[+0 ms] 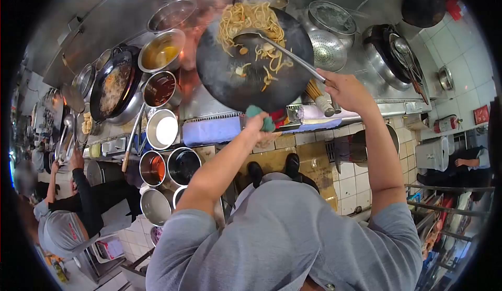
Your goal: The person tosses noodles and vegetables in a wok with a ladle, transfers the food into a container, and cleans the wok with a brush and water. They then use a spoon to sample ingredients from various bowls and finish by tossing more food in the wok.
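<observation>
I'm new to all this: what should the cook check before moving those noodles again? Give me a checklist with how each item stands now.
1. Right hand gripping the ladle: ok.
2. Left hand holding the cloth at the wok's near edge: ok.
3. Cloth fully between skin and hot metal: cannot tell, hand and cloth hide it.
4. Noodles inside the wok: ok, mostly heaped at the far side.
5. Noodles cooked through: cannot tell.
</observation>
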Demonstrator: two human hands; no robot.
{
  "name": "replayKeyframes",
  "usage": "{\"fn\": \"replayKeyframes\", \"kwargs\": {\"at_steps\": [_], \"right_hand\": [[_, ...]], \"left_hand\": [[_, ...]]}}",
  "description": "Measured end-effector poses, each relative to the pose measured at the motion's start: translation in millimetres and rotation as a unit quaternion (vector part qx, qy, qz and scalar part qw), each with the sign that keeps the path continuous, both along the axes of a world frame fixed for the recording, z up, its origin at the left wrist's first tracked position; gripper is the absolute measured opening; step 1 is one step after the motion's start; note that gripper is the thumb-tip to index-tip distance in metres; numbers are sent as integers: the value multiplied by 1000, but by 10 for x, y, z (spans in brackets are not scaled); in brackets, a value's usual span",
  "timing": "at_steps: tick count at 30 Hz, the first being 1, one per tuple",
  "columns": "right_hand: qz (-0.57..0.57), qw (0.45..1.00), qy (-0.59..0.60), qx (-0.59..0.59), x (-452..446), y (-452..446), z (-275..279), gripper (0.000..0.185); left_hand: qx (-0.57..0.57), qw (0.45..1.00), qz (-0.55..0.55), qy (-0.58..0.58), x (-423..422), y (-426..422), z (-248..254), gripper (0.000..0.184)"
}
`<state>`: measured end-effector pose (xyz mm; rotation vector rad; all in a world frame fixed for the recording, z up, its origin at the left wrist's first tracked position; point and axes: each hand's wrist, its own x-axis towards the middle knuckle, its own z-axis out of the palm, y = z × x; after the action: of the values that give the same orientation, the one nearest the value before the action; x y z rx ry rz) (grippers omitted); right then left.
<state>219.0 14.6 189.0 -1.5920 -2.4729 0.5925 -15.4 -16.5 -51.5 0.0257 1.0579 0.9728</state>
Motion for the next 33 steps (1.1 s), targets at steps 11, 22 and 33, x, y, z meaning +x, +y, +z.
{"fn": "replayKeyframes", "kwargs": {"at_steps": [11, 22, 33], "right_hand": [[14, 988, -101, -114, 471, -574, 1026, 53], [6, 1000, -21, 10, -38, -95, 53, 47], [-26, 992, -122, -7, 864, -388, 558, 51]], "left_hand": [[55, 995, 43, -77, -29, 110, 1317, 9], [-1, 1000, -11, 21, 47, -67, 211, 19], [43, 992, 108, -41, -243, 967, 597, 8]]}}
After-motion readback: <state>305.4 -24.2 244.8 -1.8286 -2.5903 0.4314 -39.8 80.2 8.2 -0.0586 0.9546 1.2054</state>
